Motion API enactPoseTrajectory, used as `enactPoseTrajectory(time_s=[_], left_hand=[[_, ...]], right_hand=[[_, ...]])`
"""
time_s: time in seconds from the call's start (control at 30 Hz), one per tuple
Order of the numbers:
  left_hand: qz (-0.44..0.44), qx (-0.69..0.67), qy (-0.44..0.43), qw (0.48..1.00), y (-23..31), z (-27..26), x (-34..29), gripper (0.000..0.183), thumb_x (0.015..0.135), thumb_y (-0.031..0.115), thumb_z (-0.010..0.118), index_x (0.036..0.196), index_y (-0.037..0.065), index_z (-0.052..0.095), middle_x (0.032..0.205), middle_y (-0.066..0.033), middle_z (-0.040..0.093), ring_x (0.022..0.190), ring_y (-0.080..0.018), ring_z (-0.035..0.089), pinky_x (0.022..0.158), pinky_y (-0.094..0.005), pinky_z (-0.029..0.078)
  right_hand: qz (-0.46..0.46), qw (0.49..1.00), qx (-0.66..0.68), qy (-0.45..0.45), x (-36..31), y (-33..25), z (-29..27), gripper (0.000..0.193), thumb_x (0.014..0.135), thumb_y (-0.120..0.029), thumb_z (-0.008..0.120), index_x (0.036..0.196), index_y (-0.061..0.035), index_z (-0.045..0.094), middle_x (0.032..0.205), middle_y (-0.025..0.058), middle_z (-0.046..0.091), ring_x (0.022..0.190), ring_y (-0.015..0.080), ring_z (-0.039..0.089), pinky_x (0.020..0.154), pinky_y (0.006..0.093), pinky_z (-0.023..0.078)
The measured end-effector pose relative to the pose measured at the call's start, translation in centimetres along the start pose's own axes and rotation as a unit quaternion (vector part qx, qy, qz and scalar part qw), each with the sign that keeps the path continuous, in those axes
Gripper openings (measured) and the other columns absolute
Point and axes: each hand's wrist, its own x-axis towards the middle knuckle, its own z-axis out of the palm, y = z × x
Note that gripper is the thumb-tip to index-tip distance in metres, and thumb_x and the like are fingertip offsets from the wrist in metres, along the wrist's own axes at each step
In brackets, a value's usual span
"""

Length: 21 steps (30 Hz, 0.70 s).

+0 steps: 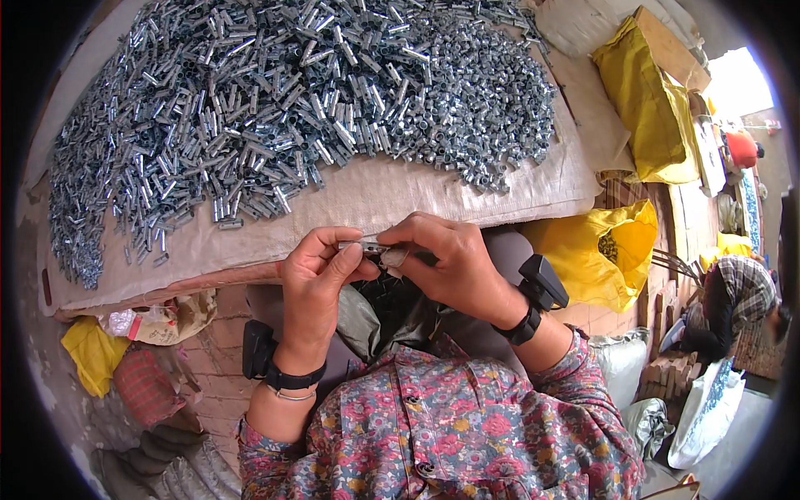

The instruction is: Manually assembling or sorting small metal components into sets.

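Between my fingertips, just off the near edge of the table, is a short silvery metal sleeve (pixel 372 247). My left hand (pixel 321 265) pinches it with thumb and fingers. At its right end my right hand (pixel 437 254) is closed, the fingers hiding whatever they hold; something whitish shows at the thumb. Long metal sleeves (pixel 250 108) lie in a broad heap beyond my hands. To their right sits a pile of smaller, short metal pieces (pixel 492 108). Below my hands, between my knees, is a dark bag or sheet (pixel 387 312).
The table (pixel 400 187) wears a pale cloth cover. A yellow sack (pixel 596 258) stands open at its right, another yellow sack (pixel 654 100) farther back. At the left lie a yellow bag (pixel 87 354) and a red checked bundle (pixel 146 385). A person (pixel 737 304) bends at the far right.
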Motion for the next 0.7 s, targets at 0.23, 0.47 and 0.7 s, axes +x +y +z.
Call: enactPoseTrajectory(time_s=[0.23,0.47,0.7], left_hand=[[0.010,-0.049,0.005,0.999,-0.8,0.1,-0.2,0.018,0.088,0.008,0.060,0.104,0.000,0.057,0.085,-0.0050,0.064,0.073,-0.0127,0.065,0.069,-0.0251,0.055],[0.000,-0.127,-0.007,0.992,-1.4,-0.2,-0.1,0.015,0.088,0.006,0.061,0.102,0.000,0.058,0.087,-0.0075,0.065,0.076,-0.0139,0.066,0.071,-0.0254,0.056],[-0.008,0.024,-0.063,0.998,-0.4,-1.3,0.1,0.015,0.087,0.008,0.063,0.098,-0.002,0.060,0.083,-0.0083,0.066,0.070,-0.0142,0.065,0.065,-0.0216,0.053]], right_hand=[[-0.012,1.000,-0.004,-0.006,0.1,0.2,0.1,0.019,0.071,0.003,0.062,0.090,-0.0007,0.060,0.078,0.0137,0.061,0.066,0.0302,0.062,0.057,0.0343,0.049],[0.016,0.999,0.033,-0.006,0.0,0.5,0.2,0.017,0.072,0.002,0.064,0.089,-0.0001,0.061,0.078,0.0132,0.061,0.067,0.0278,0.063,0.057,0.0332,0.049],[0.093,0.985,0.085,-0.116,0.6,0.5,-1.2,0.016,0.077,0.002,0.066,0.092,0.0002,0.062,0.079,0.0058,0.064,0.070,0.0155,0.064,0.064,0.0256,0.051]])
